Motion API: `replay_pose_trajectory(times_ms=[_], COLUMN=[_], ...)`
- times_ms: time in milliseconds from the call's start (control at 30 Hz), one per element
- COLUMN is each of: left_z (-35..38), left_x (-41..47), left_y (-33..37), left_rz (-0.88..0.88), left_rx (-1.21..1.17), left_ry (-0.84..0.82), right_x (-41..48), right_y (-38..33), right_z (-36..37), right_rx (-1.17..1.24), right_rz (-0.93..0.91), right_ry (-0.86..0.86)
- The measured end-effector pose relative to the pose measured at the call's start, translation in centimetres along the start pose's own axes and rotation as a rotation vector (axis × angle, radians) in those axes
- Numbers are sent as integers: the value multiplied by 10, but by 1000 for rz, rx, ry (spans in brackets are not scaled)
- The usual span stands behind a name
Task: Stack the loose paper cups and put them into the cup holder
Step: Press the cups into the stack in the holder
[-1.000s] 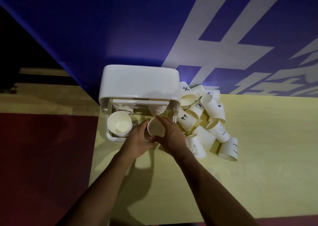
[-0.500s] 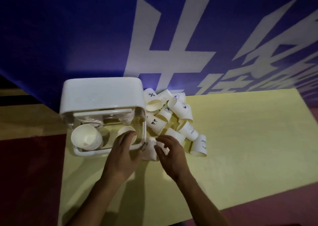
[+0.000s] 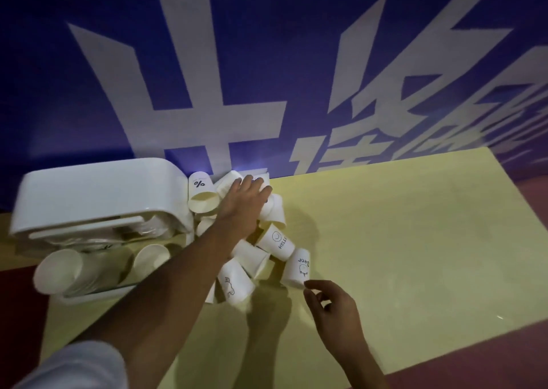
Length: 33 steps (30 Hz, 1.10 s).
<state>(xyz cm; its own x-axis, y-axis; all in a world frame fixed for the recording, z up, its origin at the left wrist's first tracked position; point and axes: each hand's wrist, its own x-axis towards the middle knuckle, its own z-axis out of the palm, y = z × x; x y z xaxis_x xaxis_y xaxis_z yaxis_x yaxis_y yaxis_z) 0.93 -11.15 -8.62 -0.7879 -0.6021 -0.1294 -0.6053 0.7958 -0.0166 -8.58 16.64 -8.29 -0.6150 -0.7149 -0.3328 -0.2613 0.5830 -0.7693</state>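
The left hand [image 3: 246,202] hides several white printed paper cups [image 3: 277,240]; whether it grips one is unclear.

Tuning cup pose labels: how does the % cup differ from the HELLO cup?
The % cup lies at the pile's back, beside the cup holder; the HELLO cup lies at the pile's right edge. The % cup's open mouth faces the camera; the HELLO cup shows only its side wall. The % cup bears a % sign; the HELLO cup a round mark and HELLO. Both are white paper cups, tipped over.
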Motion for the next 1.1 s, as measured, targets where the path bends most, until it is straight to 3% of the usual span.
replay_pose_trajectory(times_ms=[167,300,367,467,600,833,967,1100], left_z=[11,2,-8,-24,-30,-12,-2,1], left_x=[32,35,26,-6,-59,-113,-128,-138], left_y=[3,1,-1,7,41,86,89,85], left_rz=[100,41,-58,-332,-545,-684,-704,-718], left_rx=[221,164,3,-503,-957,-1129,-1147,-1157], left_ry=[-176,-168,-105,82,224,173,184,196], right_x=[26,55,69,86,98,126,153,156], right_y=[26,30,24,23,34,49,47,40], right_z=[-24,-32,-32,-25,-18,-30,-25,-13], right_rx=[-42,-68,-56,-144,-493,-815,-980,-1016], right_rz=[-31,-35,-24,-67,-419,-1261,-1523,-1631], right_ry=[-76,-78,-132,-316,-455,-442,-462,-476])
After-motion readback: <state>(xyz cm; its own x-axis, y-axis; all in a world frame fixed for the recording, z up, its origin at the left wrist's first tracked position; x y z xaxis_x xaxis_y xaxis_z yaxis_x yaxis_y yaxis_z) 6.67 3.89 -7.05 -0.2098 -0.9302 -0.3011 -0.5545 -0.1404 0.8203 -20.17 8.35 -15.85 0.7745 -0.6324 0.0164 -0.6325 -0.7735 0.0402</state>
